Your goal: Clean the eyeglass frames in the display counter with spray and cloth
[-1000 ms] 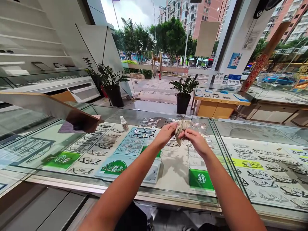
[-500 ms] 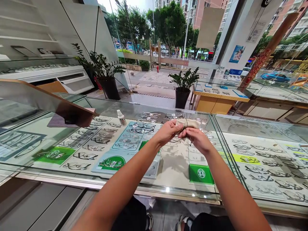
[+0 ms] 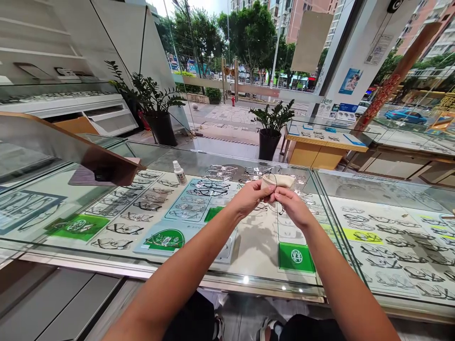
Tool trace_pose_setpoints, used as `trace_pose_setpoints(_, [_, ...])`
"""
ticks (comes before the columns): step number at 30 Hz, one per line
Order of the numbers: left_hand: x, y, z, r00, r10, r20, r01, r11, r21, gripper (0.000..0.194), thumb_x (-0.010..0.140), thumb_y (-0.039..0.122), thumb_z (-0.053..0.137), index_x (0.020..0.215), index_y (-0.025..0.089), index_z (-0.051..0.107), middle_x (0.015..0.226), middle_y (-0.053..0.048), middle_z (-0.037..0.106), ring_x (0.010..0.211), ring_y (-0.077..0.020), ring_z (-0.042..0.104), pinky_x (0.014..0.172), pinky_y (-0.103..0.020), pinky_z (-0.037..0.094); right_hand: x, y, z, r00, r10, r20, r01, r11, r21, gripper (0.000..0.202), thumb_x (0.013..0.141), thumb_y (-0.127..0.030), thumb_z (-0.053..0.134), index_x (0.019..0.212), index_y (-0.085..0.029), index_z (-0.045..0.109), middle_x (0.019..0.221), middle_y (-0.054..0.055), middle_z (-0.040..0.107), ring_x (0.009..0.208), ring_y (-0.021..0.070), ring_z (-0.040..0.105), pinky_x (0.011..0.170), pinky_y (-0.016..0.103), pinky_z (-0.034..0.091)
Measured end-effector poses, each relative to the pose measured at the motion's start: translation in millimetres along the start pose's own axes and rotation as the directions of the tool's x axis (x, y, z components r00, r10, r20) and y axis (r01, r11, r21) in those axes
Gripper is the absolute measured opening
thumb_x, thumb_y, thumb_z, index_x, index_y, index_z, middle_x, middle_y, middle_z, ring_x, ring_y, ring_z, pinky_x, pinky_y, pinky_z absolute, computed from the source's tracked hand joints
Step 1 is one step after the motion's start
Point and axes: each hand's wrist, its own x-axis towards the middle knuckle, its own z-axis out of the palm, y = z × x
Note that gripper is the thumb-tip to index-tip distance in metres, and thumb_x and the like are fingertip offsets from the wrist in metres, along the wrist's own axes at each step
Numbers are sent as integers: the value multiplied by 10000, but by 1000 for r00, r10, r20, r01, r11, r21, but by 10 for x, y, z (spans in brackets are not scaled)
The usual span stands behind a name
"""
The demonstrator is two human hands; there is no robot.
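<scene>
Out over the glass counter, both hands meet at a pair of thin dark-rimmed eyeglasses (image 3: 276, 180) and a cream cloth (image 3: 285, 181). My left hand (image 3: 253, 195) is closed, pinching the cloth against one lens between thumb and fingers. From the other side my right hand (image 3: 290, 204) grips the eyeglasses' frame with its fingertips. A rim curves up in front of the cloth, and a thin temple hangs below the fingers. Part of the frame is hidden by the fingers and cloth. A small white spray bottle (image 3: 179, 173) stands on the counter to the left.
Rows of eyeglasses lie in the glass display counter (image 3: 249, 274) beneath my arms, with green cards (image 3: 296, 256) among them. A brown-edged panel (image 3: 106, 163) juts in from the left. Potted plants (image 3: 269, 142) stand beyond the counter, before the glass front.
The cloth and eyeglasses have turned slightly in my hands, so a rim now shows more clearly. My left hand's thumb has shifted a little right, closer to my right hand's fingers.
</scene>
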Motion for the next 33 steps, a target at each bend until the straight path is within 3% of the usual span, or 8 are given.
trace_pose_setpoints(7, [8, 3, 5, 998, 34, 57, -31, 998, -55, 508, 889, 634, 764, 798, 148, 648, 725, -34, 628, 684, -127, 502, 712, -277, 410, -2, -10, 0, 998, 40, -48, -37, 997, 61, 299, 931, -521, 719, 828, -241, 712, 895, 36, 707, 973, 247, 632, 957, 374, 435])
trace_pose_setpoints(11, [8, -9, 23, 998, 63, 30, -62, 997, -42, 472, 849, 557, 840, 798, 148, 611, 679, -12, 613, 630, -100, 476, 671, -255, 380, -2, -27, 29, 999, 43, -34, -39, 994, 104, 308, 897, -530, 761, 800, -239, 734, 855, 36, 699, 942, 242, 632, 962, 376, 443])
trace_pose_setpoints(17, [-16, -29, 47, 995, 89, -40, -87, 995, 37, 493, 797, 530, 890, 974, 141, 645, 620, 22, 603, 566, -89, 493, 566, -226, 304, 12, 30, 77, 996, 57, -68, -51, 996, 75, 360, 842, -582, 801, 801, -226, 765, 862, 42, 698, 927, 234, 602, 963, 390, 447])
trace_pose_setpoints(22, [21, -84, 9, 984, 145, -99, -135, 986, 97, 498, 862, 615, 797, 889, 169, 580, 560, 29, 582, 477, -82, 451, 491, -221, 263, 15, 28, 103, 1000, 22, -14, -22, 1000, -5, 378, 867, -602, 776, 819, -228, 753, 908, 53, 735, 926, 236, 617, 975, 402, 453])
trace_pose_setpoints(26, [41, -3, -59, 988, 152, 7, -152, 983, 105, 524, 932, 653, 693, 882, 135, 626, 646, -25, 641, 532, -102, 521, 561, -243, 380, 2, 3, 45, 1000, 12, -5, -12, 1000, 11, 342, 917, -559, 741, 867, -224, 788, 945, 70, 763, 1001, 256, 651, 1008, 408, 450])
trace_pose_setpoints(29, [16, 74, -63, 983, 175, 61, -181, 978, 104, 480, 873, 567, 809, 971, 121, 659, 760, -42, 682, 681, -127, 608, 700, -257, 465, -12, 1, 3, 997, 20, -79, -17, 999, 40, 310, 900, -531, 765, 879, -225, 814, 971, 72, 771, 1033, 257, 646, 1015, 400, 443])
trace_pose_setpoints(33, [-17, 67, -14, 983, 177, 39, -181, 975, 131, 468, 811, 495, 888, 978, 149, 622, 674, 1, 654, 583, -114, 580, 608, -237, 430, -22, 29, 44, 998, 39, -43, -37, 998, 60, 292, 870, -512, 797, 845, -221, 808, 947, 67, 766, 1009, 252, 643, 1001, 391, 439])
